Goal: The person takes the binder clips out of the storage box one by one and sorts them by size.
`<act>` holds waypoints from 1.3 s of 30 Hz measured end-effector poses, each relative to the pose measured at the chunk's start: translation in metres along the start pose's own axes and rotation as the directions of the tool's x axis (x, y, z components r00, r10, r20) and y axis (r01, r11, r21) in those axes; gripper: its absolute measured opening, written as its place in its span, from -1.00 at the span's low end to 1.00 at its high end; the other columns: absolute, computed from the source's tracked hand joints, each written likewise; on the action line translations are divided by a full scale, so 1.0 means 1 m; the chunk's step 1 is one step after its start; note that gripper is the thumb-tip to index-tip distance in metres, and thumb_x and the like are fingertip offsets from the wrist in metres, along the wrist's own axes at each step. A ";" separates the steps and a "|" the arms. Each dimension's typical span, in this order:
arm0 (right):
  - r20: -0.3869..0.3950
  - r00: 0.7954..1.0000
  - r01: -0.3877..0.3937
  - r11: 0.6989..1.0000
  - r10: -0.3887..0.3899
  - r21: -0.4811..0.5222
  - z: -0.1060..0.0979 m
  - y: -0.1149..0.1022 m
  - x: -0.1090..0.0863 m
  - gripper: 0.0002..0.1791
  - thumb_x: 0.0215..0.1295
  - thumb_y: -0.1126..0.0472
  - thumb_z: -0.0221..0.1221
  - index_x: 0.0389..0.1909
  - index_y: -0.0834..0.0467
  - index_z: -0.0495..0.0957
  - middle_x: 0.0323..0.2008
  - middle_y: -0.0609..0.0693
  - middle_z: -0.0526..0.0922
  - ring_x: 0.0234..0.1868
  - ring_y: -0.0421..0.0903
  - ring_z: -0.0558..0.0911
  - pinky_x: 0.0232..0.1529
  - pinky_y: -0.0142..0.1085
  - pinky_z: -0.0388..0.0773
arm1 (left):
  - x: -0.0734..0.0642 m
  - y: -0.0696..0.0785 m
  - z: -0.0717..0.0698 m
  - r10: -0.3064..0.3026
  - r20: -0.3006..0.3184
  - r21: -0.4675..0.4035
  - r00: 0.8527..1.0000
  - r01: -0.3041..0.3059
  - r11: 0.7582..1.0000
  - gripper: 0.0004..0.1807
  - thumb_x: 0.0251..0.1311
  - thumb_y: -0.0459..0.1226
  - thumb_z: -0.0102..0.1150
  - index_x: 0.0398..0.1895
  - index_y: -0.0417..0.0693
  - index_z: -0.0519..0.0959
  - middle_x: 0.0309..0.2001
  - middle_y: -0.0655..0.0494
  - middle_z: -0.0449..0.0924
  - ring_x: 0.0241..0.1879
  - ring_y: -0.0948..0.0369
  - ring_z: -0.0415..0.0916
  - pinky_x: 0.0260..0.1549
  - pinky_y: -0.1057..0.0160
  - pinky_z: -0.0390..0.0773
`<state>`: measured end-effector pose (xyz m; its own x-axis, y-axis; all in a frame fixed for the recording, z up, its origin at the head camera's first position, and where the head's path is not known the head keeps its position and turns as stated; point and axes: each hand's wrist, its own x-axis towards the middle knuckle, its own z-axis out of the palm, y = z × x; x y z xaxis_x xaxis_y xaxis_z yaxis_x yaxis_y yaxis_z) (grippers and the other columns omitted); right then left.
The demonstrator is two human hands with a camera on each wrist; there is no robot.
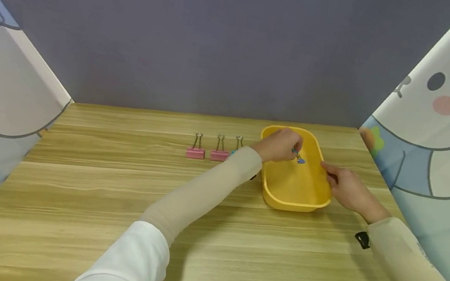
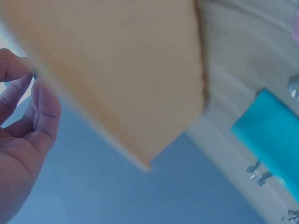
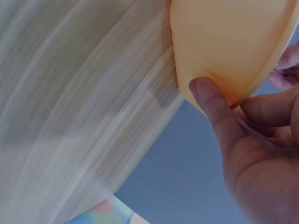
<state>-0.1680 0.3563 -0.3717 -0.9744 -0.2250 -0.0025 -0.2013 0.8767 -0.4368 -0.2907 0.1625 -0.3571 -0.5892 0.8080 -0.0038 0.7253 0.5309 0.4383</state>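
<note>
A yellow plastic basin (image 1: 290, 206) sits toward the right rear of the table. Over its interior, my left hand (image 1: 279, 145) pinches a small blue binder clip (image 1: 300, 161) by its handles, the clip's body hanging downward. In the left wrist view the fingers of the left hand (image 2: 28, 112) meet beside the basin's rim, and the clip is mostly hidden. My right hand (image 1: 349, 188) grips the basin's right rim; the right wrist view has its thumb on the outer wall and fingers over the edge (image 3: 261, 144).
Left of the basin stand pink binder clips (image 1: 195, 153) in a row, handles toward the back. A teal binder clip (image 2: 273, 135) is partly covered by the left sleeve in the head view. A grey panel (image 1: 206, 42) rises behind the table; cartoon-printed panels (image 1: 442, 164) flank it.
</note>
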 end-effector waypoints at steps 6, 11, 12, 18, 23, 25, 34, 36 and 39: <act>0.010 1.000 -0.014 1.000 0.014 0.000 0.000 0.000 0.000 -0.55 0.37 0.43 -0.06 0.26 0.48 0.25 0.13 0.46 0.37 0.01 0.25 0.50 -0.05 0.07 0.44 | -0.013 -0.001 -0.020 0.029 -0.041 -0.029 0.999 -0.031 0.999 -0.87 0.24 -0.31 0.17 -0.16 -0.05 0.61 -0.20 0.19 0.58 -0.22 0.32 0.49 -0.21 0.42 0.44; 0.028 0.999 -0.031 0.999 0.031 0.005 -0.001 -0.002 0.000 -0.54 0.38 0.42 -0.08 0.27 0.48 0.22 0.16 0.46 0.33 0.11 0.32 0.43 0.01 0.12 0.40 | -0.027 -0.007 -0.033 0.048 -0.106 -0.023 0.993 -0.051 0.998 -0.88 0.24 -0.29 0.18 -0.18 -0.02 0.62 -0.21 0.22 0.59 -0.20 0.32 0.48 0.00 0.36 0.35; 0.031 0.999 -0.032 0.999 0.031 0.007 -0.001 -0.003 0.000 -0.54 0.39 0.41 -0.08 0.27 0.48 0.22 0.17 0.46 0.33 0.12 0.33 0.41 0.01 0.13 0.39 | -0.031 -0.009 -0.035 0.046 -0.117 -0.035 0.992 -0.050 0.998 -0.88 0.24 -0.29 0.18 -0.19 -0.01 0.62 -0.22 0.24 0.59 -0.21 0.32 0.47 -0.01 0.35 0.35; 0.033 0.999 -0.026 1.000 0.026 0.010 -0.002 -0.004 -0.001 -0.52 0.40 0.38 -0.05 0.28 0.48 0.21 0.16 0.46 0.33 0.12 0.34 0.40 0.02 0.14 0.38 | -0.047 -0.017 -0.048 0.019 -0.147 -0.106 0.989 -0.035 0.994 -0.88 0.25 -0.29 0.14 -0.18 0.00 0.61 -0.24 0.27 0.57 -0.25 0.33 0.45 -0.13 0.37 0.38; 0.026 0.999 -0.021 1.000 0.021 -0.002 -0.001 -0.005 -0.001 -0.53 0.40 0.37 -0.04 0.28 0.47 0.22 0.15 0.46 0.34 -0.04 0.23 0.51 -0.09 0.06 0.45 | -0.063 -0.022 -0.058 0.002 -0.152 -0.086 0.988 -0.015 0.996 -0.86 0.25 -0.31 0.13 -0.18 0.01 0.63 -0.20 0.23 0.58 -0.23 0.31 0.45 -0.12 0.34 0.39; 0.029 0.999 -0.025 1.000 0.025 -0.008 -0.001 -0.004 -0.001 -0.53 0.40 0.37 -0.04 0.28 0.47 0.22 0.15 0.46 0.35 -0.13 0.16 0.52 -0.15 -0.01 0.46 | -0.069 -0.024 -0.061 -0.001 -0.155 -0.085 0.988 -0.012 0.996 -0.85 0.24 -0.33 0.13 -0.17 -0.01 0.63 -0.19 0.20 0.58 -0.24 0.30 0.45 -0.14 0.35 0.40; 0.026 1.000 -0.012 1.000 0.011 0.004 -0.002 -0.002 0.000 -0.53 0.40 0.38 -0.04 0.27 0.48 0.21 0.15 0.47 0.35 0.04 0.30 0.48 -0.06 0.10 0.44 | -0.093 -0.045 -0.067 0.057 -0.196 -0.027 0.979 -0.063 0.998 -0.88 0.20 -0.38 0.12 -0.25 -0.09 0.63 -0.29 0.15 0.58 -0.33 0.27 0.44 -0.25 0.34 0.43; 0.021 1.000 -0.013 1.000 0.013 -0.005 -0.003 -0.001 0.000 -0.53 0.40 0.38 -0.04 0.27 0.48 0.22 0.14 0.47 0.35 0.00 0.27 0.50 -0.10 0.07 0.45 | -0.097 -0.050 -0.068 0.048 -0.192 -0.016 0.980 -0.052 0.998 -0.88 0.20 -0.38 0.13 -0.25 -0.09 0.63 -0.28 0.13 0.58 -0.33 0.26 0.44 -0.25 0.33 0.43; 0.010 1.000 -0.009 1.000 0.009 -0.024 -0.003 0.001 0.000 -0.54 0.38 0.39 -0.04 0.26 0.49 0.24 0.13 0.47 0.36 -0.06 0.24 0.52 -0.13 0.05 0.45 | -0.104 -0.058 -0.069 0.027 -0.187 -0.003 0.982 -0.028 1.000 -0.89 0.21 -0.36 0.15 -0.23 -0.10 0.63 -0.26 0.09 0.60 -0.32 0.26 0.45 -0.25 0.33 0.44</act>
<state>-0.1682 0.3586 -0.3693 -0.9751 -0.2214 -0.0154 -0.1952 0.8887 -0.4149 -0.2957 0.0297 -0.3200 -0.6261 0.7595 0.1764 0.7401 0.5076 0.4413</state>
